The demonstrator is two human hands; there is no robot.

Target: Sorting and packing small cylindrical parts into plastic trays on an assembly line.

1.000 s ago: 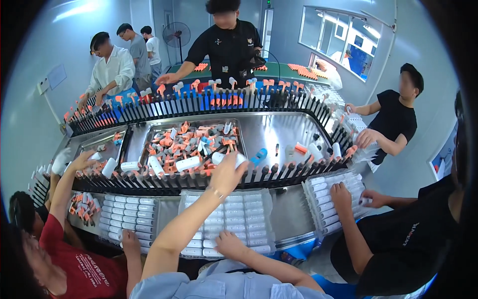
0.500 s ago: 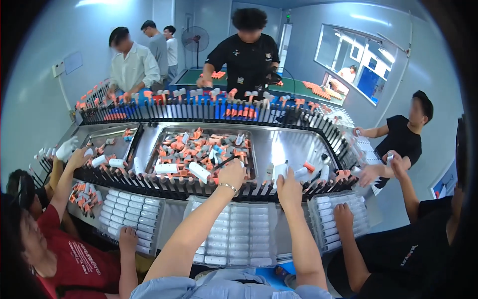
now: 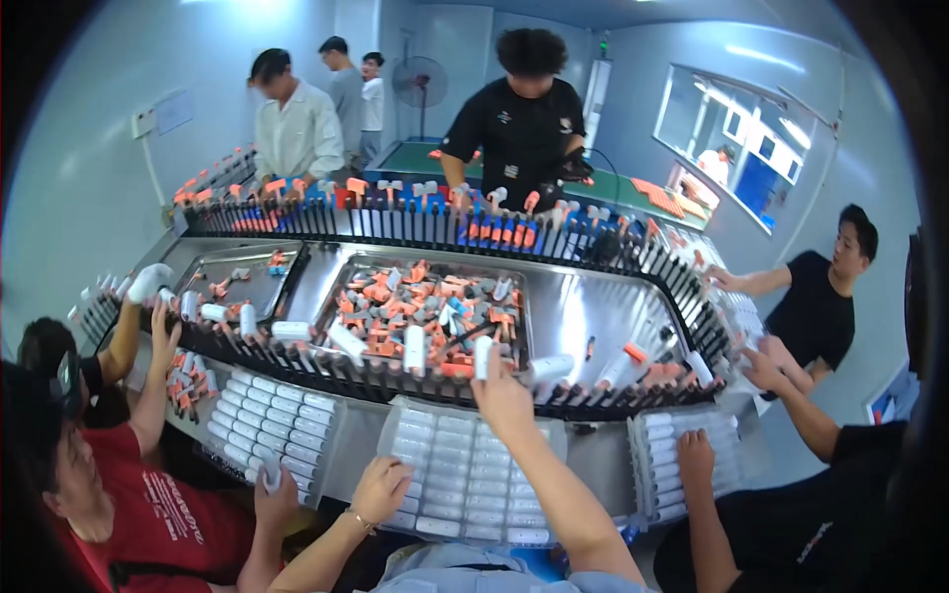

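Hands first: the right hand (image 3: 502,393) reaches forward over the black toothed conveyor rack (image 3: 395,376) and closes its fingers around a small white cylindrical tube (image 3: 482,356), held upright at the rack's near edge; the left hand (image 3: 380,488) rests lower, fingers curled loosely on the near left corner of a clear plastic tray of white tubes (image 3: 474,465), and whether it grips one of them I cannot tell; that tray lies on the steel desk (image 3: 593,455) directly before the person, between two similar trays, one to the left (image 3: 267,415) and one to the right (image 3: 692,445); beyond the rack sits a shallow steel pan heaped with orange and grey caps (image 3: 425,306), with a smaller steel pan (image 3: 242,282) to its left holding only a few pieces; more white tubes (image 3: 410,346) stand in the rack's slots on either side of the right hand; a second black rack (image 3: 435,222) runs along the far side, carrying orange and white parts; a person in a red shirt (image 3: 148,504) works at the left, one hand on the left tray, another raised to the rack; a person in black (image 3: 811,534) at the right rests a hand on the right tray; across the desk a person in a black shirt (image 3: 524,128) and one in a white shirt (image 3: 297,128) stand at the far rack.
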